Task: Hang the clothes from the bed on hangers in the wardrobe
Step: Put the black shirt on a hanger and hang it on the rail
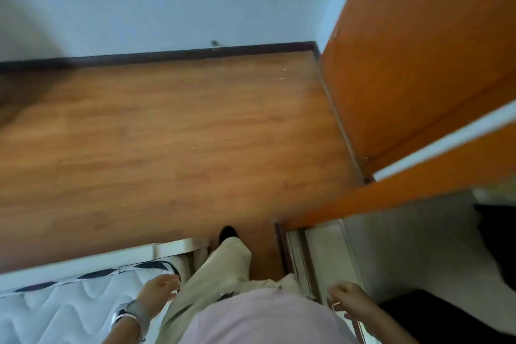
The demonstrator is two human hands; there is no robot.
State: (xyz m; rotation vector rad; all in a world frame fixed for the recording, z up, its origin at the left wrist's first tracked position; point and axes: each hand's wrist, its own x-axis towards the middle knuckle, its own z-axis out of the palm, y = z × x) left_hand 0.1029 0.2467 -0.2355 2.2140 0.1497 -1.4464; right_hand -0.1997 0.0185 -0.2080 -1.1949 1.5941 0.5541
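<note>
I look straight down while standing between the bed and the wardrobe. My left hand hangs with loosely curled fingers over the corner of the white quilted mattress and holds nothing. My right hand hangs by my hip near the wardrobe's sliding track, fingers loosely curled, and seems empty. The orange wardrobe door stands open at the right. Dark clothing lies inside the wardrobe on its pale floor. No hanger shows in this view.
Wooden floor stretches ahead to a dark skirting board and a pale wall. The white bed frame runs along the lower left. My beige trouser leg and dark shoe step forward.
</note>
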